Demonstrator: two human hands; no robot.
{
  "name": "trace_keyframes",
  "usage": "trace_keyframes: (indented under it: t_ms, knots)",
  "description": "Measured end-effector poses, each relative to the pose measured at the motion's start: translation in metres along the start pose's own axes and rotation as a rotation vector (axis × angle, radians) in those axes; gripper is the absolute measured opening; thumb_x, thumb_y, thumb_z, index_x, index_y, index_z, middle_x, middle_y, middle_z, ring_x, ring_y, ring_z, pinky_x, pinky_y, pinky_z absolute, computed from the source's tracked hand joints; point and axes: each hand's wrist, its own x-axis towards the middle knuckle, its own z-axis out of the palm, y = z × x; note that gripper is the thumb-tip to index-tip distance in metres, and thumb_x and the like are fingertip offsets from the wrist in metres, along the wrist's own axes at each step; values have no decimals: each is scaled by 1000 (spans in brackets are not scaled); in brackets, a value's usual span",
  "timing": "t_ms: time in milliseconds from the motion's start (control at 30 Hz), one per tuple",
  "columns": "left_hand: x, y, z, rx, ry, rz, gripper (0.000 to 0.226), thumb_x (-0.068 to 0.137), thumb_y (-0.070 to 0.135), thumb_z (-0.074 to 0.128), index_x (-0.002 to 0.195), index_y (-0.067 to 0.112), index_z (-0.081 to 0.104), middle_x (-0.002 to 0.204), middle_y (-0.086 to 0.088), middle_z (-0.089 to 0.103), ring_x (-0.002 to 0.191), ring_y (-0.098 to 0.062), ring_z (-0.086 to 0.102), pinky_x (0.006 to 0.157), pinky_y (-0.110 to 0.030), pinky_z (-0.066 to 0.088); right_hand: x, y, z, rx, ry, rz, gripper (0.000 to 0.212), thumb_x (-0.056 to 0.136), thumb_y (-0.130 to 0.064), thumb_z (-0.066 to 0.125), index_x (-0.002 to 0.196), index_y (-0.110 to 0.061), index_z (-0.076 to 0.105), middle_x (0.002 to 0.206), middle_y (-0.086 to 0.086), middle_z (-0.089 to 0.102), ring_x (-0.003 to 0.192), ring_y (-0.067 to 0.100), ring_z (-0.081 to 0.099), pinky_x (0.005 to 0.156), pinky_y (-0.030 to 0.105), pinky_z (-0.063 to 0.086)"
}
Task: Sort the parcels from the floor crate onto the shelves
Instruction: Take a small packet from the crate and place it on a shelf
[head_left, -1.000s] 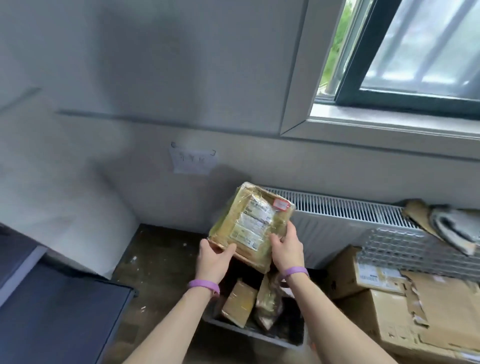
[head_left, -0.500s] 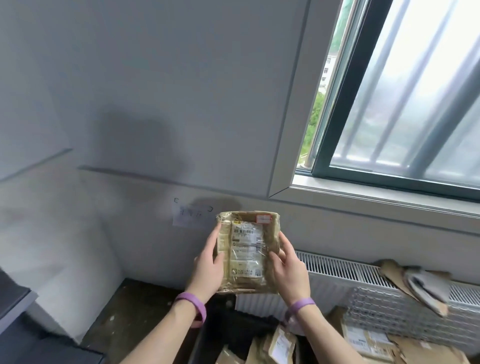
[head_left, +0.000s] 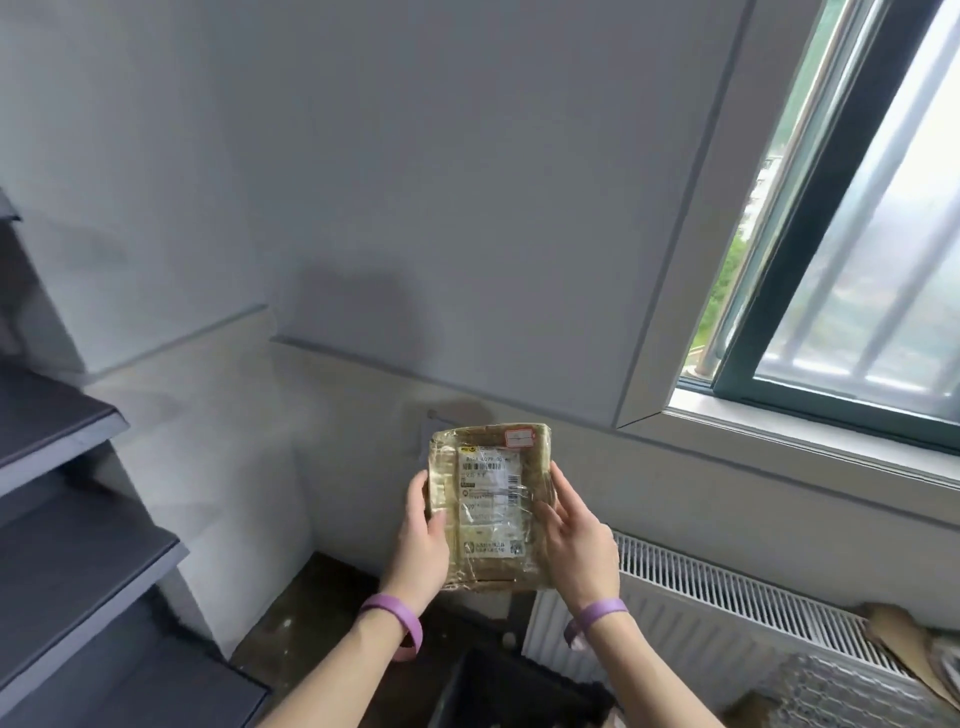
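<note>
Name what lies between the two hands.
The taped brown parcel, label toward the camera, held at its side edges by the left hand and right hand. Seen in the head view.

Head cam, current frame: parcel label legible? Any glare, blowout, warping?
Head view: parcel sharp, barcode visible, print too small to read, faint glints on its plastic wrap. Head view: window blown out near white at right. Head view: wide-angle skews the window frame and shelves; soft shadow on the wall above the parcel.
</note>
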Motion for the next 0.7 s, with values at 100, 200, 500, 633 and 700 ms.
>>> trace_keyframes:
  t_ms: [100,200,500,633,700]
  knots:
    - [-16,-11,-40,42,102,-32,46,100,20,41,142,36,30,122,25,44,112,-2,46,83,-13,38,-7,-17,33,7,-104,-62,57,96,-37,51,131,-71,22,103,-3,74,98,21,68,74,35,53]
    - [-43,-21,-84,121,192,-70,50,100,25,40,146,38,24,127,14,42,114,-2,45,87,-7,35,-21,-42,68,41,-210,-121,54,94,-42,51,128,-73,23,104,-7,74,99,21,68,71,32,49]
    - [-170,-40,-182,91,599,-305,55,99,19,43,147,36,25,139,8,42,130,-6,38,113,-32,31,-106,-117,159,172,-668,-326,40,92,-52,42,126,-69,29,76,-18,67,74,20,60,71,34,47]
    - [-238,-46,-211,82,807,-363,53,95,11,44,127,52,37,122,36,48,117,11,46,93,-5,34,-165,-139,190,207,-841,-414,49,95,-38,48,132,-64,30,85,-15,68,74,10,63,68,27,48]
    - [-266,-45,-224,86,884,-401,58,93,10,45,116,62,37,106,50,49,103,24,47,77,5,34,-192,-152,203,224,-915,-449,48,96,-36,48,135,-59,33,87,-19,67,70,0,60,67,22,49]
